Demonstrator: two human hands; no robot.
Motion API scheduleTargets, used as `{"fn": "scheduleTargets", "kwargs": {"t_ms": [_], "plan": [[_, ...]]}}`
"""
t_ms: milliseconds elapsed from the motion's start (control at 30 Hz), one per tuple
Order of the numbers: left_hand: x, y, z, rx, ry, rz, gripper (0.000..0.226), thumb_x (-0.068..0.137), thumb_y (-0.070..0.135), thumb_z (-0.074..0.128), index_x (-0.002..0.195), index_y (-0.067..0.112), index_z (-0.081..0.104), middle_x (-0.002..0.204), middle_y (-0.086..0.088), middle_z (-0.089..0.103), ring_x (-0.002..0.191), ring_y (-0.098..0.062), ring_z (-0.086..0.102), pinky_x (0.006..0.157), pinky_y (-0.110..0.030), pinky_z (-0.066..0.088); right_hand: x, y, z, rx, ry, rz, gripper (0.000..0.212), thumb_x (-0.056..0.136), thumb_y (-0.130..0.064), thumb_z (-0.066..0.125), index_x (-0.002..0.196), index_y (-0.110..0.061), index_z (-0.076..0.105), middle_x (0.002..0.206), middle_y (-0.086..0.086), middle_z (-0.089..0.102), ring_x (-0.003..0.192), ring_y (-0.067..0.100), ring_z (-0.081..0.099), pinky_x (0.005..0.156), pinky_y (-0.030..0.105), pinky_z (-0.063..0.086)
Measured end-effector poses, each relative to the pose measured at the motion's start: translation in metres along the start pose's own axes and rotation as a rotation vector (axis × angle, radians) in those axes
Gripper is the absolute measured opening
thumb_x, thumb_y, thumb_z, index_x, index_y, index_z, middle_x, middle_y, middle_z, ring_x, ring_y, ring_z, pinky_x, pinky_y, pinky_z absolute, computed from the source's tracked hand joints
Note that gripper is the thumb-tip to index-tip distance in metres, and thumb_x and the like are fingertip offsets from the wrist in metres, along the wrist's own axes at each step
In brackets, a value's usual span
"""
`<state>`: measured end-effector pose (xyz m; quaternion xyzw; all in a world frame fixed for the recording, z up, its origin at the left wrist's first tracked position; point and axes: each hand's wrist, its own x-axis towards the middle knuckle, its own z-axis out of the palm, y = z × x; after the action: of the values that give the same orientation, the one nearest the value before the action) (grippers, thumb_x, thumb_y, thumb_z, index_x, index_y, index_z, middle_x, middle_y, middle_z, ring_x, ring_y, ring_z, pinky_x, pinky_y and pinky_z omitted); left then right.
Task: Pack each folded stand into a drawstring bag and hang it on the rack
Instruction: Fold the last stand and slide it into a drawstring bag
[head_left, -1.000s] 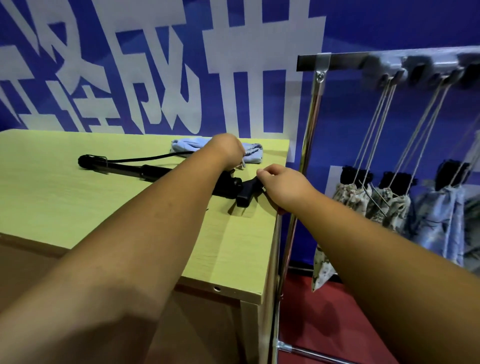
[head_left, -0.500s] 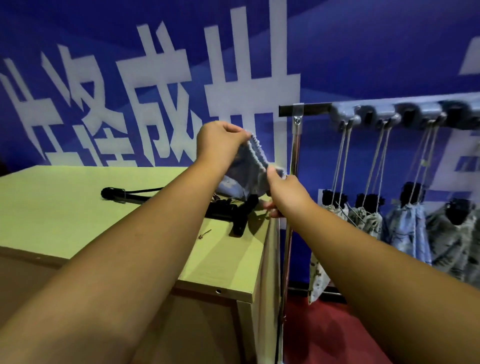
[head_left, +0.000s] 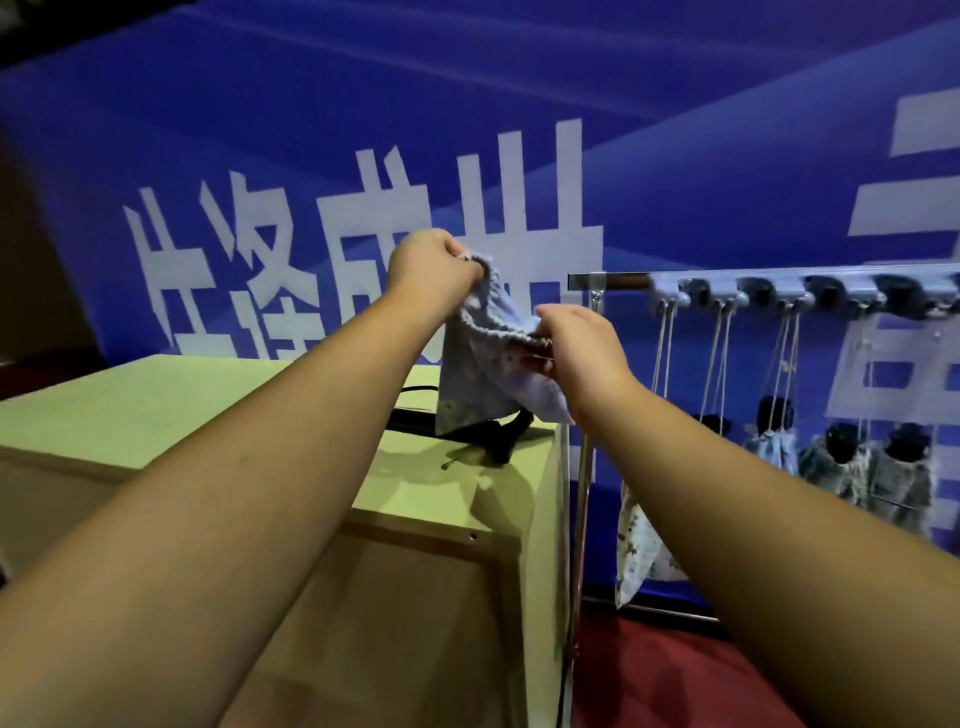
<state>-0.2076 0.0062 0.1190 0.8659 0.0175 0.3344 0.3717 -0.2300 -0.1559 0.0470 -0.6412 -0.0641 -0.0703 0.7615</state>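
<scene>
One pale drawstring bag (head_left: 488, 374) is held mouth-up, long axis hanging down, above the surface's (head_left: 156, 405) right end, its rim pinched in the grip of left hand (head_left: 431, 270) and right hand (head_left: 582, 348), over one black folded stand (head_left: 498, 439) laid lengthwise there, and at least four filled bags (head_left: 774, 447) are hung on one rack (head_left: 613, 281) beside the surface.

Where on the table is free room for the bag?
The table is bare from the left forearm to its left edge. A smaller patch lies between the black stand and the near edge. The rack is crowded with hanging bags.
</scene>
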Motion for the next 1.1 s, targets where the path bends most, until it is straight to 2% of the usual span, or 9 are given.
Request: {"fn": "scheduleTargets", "kwargs": {"t_ms": [167, 333, 400, 533, 600, 767, 900, 1000, 1100], "plan": [[-0.012, -0.004, -0.054, -0.094, 0.056, -0.132, 0.005, 0.095, 0.019, 0.055, 0.090, 0.016, 0.054, 0.106, -0.016, 0.064, 0.095, -0.041, 0.069, 0.066, -0.052, 0.066, -0.016, -0.008, 0.025, -0.166, -0.023, -0.168, 0.015, 0.084, -0.028, 0.063, 0.088, -0.016, 0.070, 0.077, -0.003, 0.064, 0.075, 0.019, 0.057, 0.071, 0.035, 0.049], [-0.018, -0.023, -0.102, 0.026, 0.052, -0.223, 0.025, 0.091, 0.008, 0.056, 0.108, 0.019, 0.070, 0.108, -0.013, 0.068, 0.096, -0.039, 0.070, 0.076, -0.054, 0.066, -0.037, -0.019, 0.055, -0.211, -0.144, -0.169, 0.025, 0.090, -0.036, 0.072, 0.076, -0.017, 0.062, 0.059, 0.004, 0.056, 0.052, 0.021, 0.054, 0.059, 0.036, 0.050], [-0.022, -0.032, -0.120, 0.163, -0.049, -0.246, 0.027, 0.098, 0.002, 0.054, 0.118, 0.010, 0.070, 0.107, -0.014, 0.070, 0.087, -0.033, 0.069, 0.079, -0.048, 0.067, -0.046, -0.021, 0.066, -0.156, -0.174, -0.104, 0.023, 0.096, -0.029, 0.070, 0.082, -0.012, 0.062, 0.059, 0.009, 0.049, 0.045, 0.022, 0.048, 0.051, 0.032, 0.051], [-0.032, -0.055, -0.147, 0.642, -0.266, -0.262, 0.019, 0.095, 0.001, 0.048, 0.092, -0.001, 0.067, 0.080, -0.019, 0.061, 0.059, -0.031, 0.054, 0.056, -0.034, 0.048, -0.061, -0.018, 0.083, 0.106, -0.326, 0.178, 0.016, 0.101, -0.024, 0.069, 0.097, -0.010, 0.063, 0.056, 0.002, 0.044, 0.042, 0.015, 0.039, 0.044, 0.026, 0.048], [-0.034, -0.074, -0.154, 0.739, -0.358, -0.298, 0.015, 0.094, 0.004, 0.047, 0.087, 0.002, 0.060, 0.078, -0.017, 0.051, 0.061, -0.029, 0.042, 0.055, -0.034, 0.039, -0.062, -0.010, 0.088, 0.077, -0.437, 0.297, 0.015, 0.102, -0.027, 0.071, 0.103, -0.015, 0.064, 0.056, -0.002, 0.046, 0.041, 0.010, 0.041, 0.043, 0.024, 0.050], [-0.048, -0.124, -0.147, 0.697, -0.661, -0.363, 0.009, 0.094, 0.012, 0.053, 0.085, 0.013, 0.051, 0.073, -0.008, 0.037, 0.058, -0.024, 0.026, 0.054, -0.033, 0.030, -0.059, 0.019, 0.089, -0.222, -0.754, 0.489, 0.010, 0.108, -0.018, 0.060, 0.107, -0.009, 0.064, 0.065, 0.001, 0.059, 0.052, 0.009, 0.062, 0.064, 0.031, 0.067], [-0.070, -0.151, -0.126, 0.731, -0.976, -0.409, 0.010, 0.096, 0.020, 0.059, 0.092, 0.012, 0.064, 0.071, -0.006, 0.035, 0.056, -0.022, 0.023, 0.052, -0.028, 0.024, -0.058, 0.053, 0.089, -0.788, -0.990, 0.553, 0.018, 0.109, -0.016, 0.050, 0.102, -0.004, 0.061, 0.074, 0.007, 0.068, 0.059, 0.017, 0.068, 0.065, 0.032, 0.064], [-0.088, -0.161, -0.105, 0.730, -1.010, -0.317, 0.027, 0.103, 0.030, 0.064, 0.109, 0.005, 0.071, 0.076, -0.009, 0.046, 0.058, -0.024, 0.035, 0.050, -0.026, 0.032, -0.053, 0.081, 0.097, -1.209, -0.900, 0.383, 0.020, 0.105, -0.021, 0.056, 0.104, -0.005, 0.068, 0.088, 0.008, 0.073, 0.061, 0.020, 0.070, 0.064, 0.035, 0.063], [-0.095, -0.167, -0.084, 0.660, -0.915, -0.267, 0.029, 0.101, 0.035, 0.068, 0.100, 0.006, 0.071, 0.073, -0.007, 0.052, 0.063, -0.027, 0.043, 0.050, -0.025, 0.036, -0.047, 0.096, 0.098, -1.290, -0.731, 0.216, 0.027, 0.101, -0.029, 0.061, 0.097, -0.006, 0.073, 0.089, 0.012, 0.072, 0.067, 0.027, 0.064, 0.063, 0.037, 0.060]]}}
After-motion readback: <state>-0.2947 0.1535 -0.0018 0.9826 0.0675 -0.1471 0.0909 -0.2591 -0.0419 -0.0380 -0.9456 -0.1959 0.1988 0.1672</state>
